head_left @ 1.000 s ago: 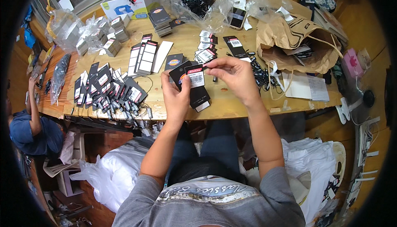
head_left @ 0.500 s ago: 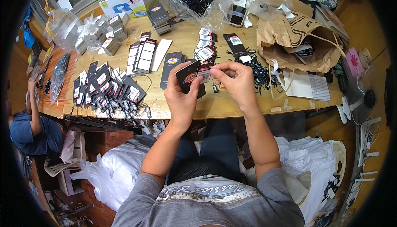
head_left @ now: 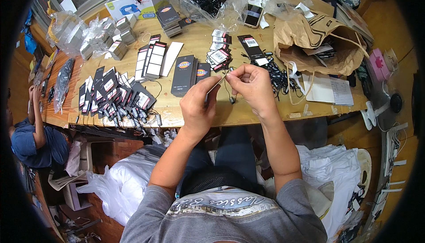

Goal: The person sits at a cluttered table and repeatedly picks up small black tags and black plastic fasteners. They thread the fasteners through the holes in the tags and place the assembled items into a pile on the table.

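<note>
Held tags (head_left: 217,85) have swung from face-up to nearly edge-on since the earlier frame, and my left hand (head_left: 197,109) has rolled with them. The tags sit between my two hands, above the table edge. My left hand is mostly closed, fingers curled behind the tags, thumb pressed on the near side; how many cards, I cannot tell. My right hand (head_left: 251,88) has thumb and index finger pinched at the tags' far end, on a black cord (head_left: 232,98) with a small dark end piece dangling just below the fingertips. Whether that pinch also grips the card edge, I cannot tell.

Just beyond my left hand: a stack of black tags (head_left: 182,81), plus a shorter black tag (head_left: 203,71) beside it. Ahead of my right hand, slightly left: overlapping barcode tags (head_left: 219,56). Straight ahead of it: a long black tag (head_left: 252,48). Just right of it: tangled black cords (head_left: 282,85); farther right, a notebook (head_left: 322,90) and an open paper bag (head_left: 294,32). Left of my left hand: a heap of corded tags (head_left: 116,94). Far left of it, a co-worker (head_left: 37,139) sits with raised hands.
</note>
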`<state>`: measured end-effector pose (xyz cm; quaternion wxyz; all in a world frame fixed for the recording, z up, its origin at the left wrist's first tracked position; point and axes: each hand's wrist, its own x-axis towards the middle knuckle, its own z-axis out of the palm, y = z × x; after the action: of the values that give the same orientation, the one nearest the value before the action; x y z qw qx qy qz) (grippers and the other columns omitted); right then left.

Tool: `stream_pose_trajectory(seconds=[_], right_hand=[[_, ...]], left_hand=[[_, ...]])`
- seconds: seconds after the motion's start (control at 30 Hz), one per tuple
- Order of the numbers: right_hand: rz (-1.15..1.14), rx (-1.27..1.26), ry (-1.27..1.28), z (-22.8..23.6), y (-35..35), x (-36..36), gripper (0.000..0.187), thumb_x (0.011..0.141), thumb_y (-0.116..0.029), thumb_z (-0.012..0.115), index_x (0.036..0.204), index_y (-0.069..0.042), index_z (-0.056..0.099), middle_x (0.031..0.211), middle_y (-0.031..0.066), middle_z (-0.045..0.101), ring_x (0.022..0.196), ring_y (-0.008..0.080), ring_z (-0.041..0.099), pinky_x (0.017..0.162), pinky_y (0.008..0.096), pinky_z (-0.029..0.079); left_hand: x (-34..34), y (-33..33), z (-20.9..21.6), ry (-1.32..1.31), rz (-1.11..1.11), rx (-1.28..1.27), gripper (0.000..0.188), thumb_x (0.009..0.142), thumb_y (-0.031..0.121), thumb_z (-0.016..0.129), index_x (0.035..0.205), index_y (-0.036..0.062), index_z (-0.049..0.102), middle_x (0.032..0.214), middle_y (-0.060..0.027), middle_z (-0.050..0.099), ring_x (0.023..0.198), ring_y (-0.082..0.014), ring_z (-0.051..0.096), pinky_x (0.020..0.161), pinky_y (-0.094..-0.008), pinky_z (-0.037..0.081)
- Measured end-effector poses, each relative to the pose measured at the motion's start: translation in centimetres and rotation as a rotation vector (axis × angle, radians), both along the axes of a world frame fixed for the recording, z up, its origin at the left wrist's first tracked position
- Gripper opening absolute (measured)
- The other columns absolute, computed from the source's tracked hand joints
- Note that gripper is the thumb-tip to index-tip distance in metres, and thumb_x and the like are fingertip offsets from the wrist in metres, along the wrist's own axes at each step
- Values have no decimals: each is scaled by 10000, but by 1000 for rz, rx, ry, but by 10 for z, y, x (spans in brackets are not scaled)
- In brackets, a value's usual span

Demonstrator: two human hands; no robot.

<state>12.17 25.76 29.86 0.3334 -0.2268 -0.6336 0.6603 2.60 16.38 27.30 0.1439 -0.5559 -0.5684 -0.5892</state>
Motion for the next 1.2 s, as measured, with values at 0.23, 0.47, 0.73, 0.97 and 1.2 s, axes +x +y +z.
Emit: stream_pose_trajectory(seconds=[0.23, 0.47, 0.73, 0.97, 1.2], right_hand=[[-137, 109, -3, -11, 3, -4, 61, 735, -30, 595, 742, 13, 553, 627, 12, 539, 533, 54, 490, 495, 166, 395], [-258, 477, 134, -9, -13, 2, 63, 678, 6, 612, 725, 13, 571, 658, 54, 564, 569, 87, 507, 531, 205, 410], [-267, 445, 57, 1, -20, 7, 45, 695, 37, 595, 730, 20, 572, 676, 15, 544, 618, 54, 476, 577, 183, 389], [-344, 534, 113, -4, -20, 4, 79, 663, 25, 613, 683, 19, 537, 638, 54, 555, 561, 99, 530, 523, 217, 420], [-410, 766, 235, -7, -22, -2, 117, 651, 56, 609, 712, 10, 520, 684, 94, 549, 583, 184, 547, 546, 259, 436]], left_hand=[[5, -10, 22, -307, -230, -228, 377, 722, -131, 436, 1071, 9, 464, 900, -180, 561, 823, -280, 568, 716, -282, 424], [-7, -13, 8, -516, -191, -215, 307, 744, -91, 496, 1042, -27, 462, 892, -124, 593, 826, -149, 581, 657, -215, 453], [4, -16, 16, -307, -105, -170, 344, 695, -132, 495, 1011, 4, 491, 846, -150, 591, 825, -213, 598, 648, -266, 477], [3, -18, 14, -115, -46, -217, 406, 632, -168, 465, 997, 5, 505, 848, -154, 582, 801, -251, 600, 649, -283, 476], [9, -14, 8, -349, -155, -141, 336, 677, -142, 481, 995, -33, 491, 853, -164, 581, 806, -230, 600, 679, -268, 485]])
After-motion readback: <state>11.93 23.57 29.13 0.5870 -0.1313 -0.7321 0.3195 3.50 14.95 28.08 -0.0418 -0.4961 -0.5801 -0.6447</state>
